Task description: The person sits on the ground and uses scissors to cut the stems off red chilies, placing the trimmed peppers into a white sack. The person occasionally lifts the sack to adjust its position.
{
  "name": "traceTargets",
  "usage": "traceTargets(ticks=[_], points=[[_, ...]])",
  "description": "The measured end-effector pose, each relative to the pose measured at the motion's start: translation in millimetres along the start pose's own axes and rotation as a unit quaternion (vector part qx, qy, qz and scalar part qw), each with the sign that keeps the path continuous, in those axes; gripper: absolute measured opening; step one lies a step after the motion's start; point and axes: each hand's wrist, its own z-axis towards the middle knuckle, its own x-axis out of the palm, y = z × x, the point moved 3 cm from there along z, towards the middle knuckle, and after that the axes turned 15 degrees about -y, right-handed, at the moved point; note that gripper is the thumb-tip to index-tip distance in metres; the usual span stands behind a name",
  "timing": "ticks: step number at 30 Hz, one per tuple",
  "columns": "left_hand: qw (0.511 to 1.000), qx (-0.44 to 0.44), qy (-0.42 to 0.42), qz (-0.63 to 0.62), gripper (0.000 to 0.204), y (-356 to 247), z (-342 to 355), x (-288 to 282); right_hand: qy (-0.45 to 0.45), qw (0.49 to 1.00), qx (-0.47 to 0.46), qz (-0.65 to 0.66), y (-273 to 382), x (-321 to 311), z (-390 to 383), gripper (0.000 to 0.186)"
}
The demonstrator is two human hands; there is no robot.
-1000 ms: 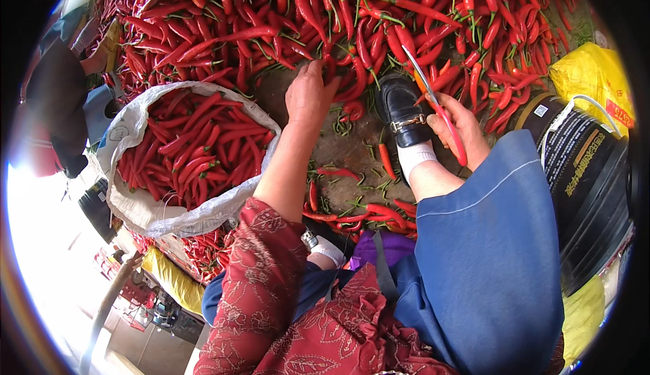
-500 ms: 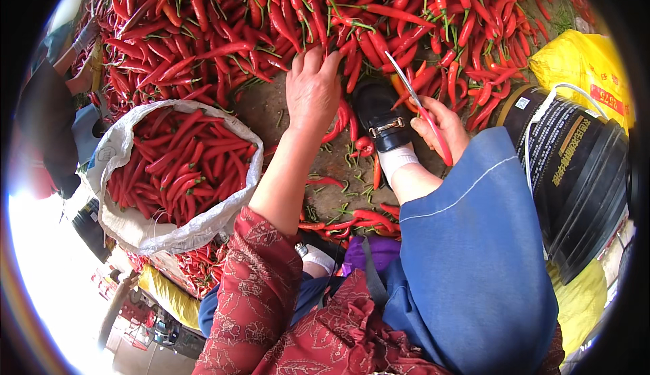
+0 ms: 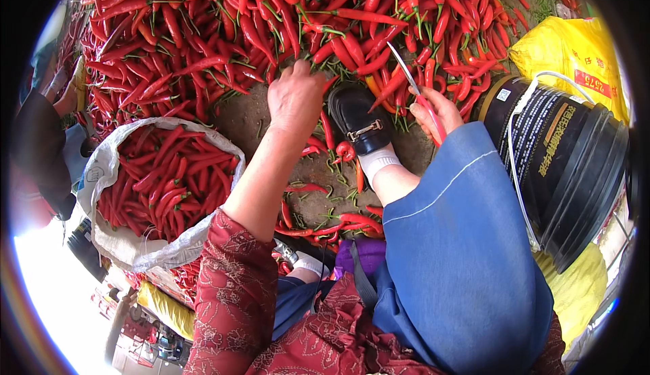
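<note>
My left hand (image 3: pixel 296 97) is at the near edge of a big heap of red chili peppers (image 3: pixel 203 29). Its back faces up and its fingers curl down onto the heap, so whatever they hold is hidden. In my right hand (image 3: pixel 440 114) is a pair of scissors (image 3: pixel 406 70) with a red handle, the slim metal blades pointing up and left over the peppers. Left of my left forearm stands a white woven sack (image 3: pixel 152 261), its mouth rolled back and red peppers inside.
My black shoe (image 3: pixel 362 119) rests between my hands. Cut green stems and loose peppers (image 3: pixel 338 226) lie on the ground by it. At right are a black bucket (image 3: pixel 562 165) on its side and a yellow bag (image 3: pixel 572 56). Another person (image 3: pixel 47 151) sits at far left.
My left hand has drawn slightly back toward me along the heap's edge, its fingers more curled. The scissors stay in my right hand, and the whole view has shifted a little.
</note>
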Motion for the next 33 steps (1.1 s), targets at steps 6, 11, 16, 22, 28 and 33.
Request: traceTargets(ticks=[6, 11, 16, 22, 28, 33], points=[[0.992, -0.093, 0.074, -0.032, 0.031, -27, 52, 14, -0.002, 1.000, -0.013, -0.010, 1, 4, -2, 0.039], [0.981, -0.179, 0.048, -0.062, 0.043, -30, 60, 26, 0.006, 1.000, 0.012, 0.023, -1, 2, 0, 0.039], [0.972, -0.233, 0.013, -0.027, 0.050, -34, 60, 31, 0.010, 0.999, -0.048, -0.011, -8, 2, 4, 0.046], [0.945, -0.301, -0.034, -0.119, 0.049, -29, 52, 42, 0.021, 0.999, -0.023, 0.007, -10, 5, 3, 0.047], [0.863, -0.396, -0.202, -0.239, 0.059, -20, 45, 48, 0.019, 0.999, -0.026, 0.002, -7, 6, 2, 0.046], [0.714, -0.478, 0.073, -0.506, 0.038, -1, 21, 43, 0.009, 1.000, -0.021, 0.017, -2, 6, 0, 0.043]])
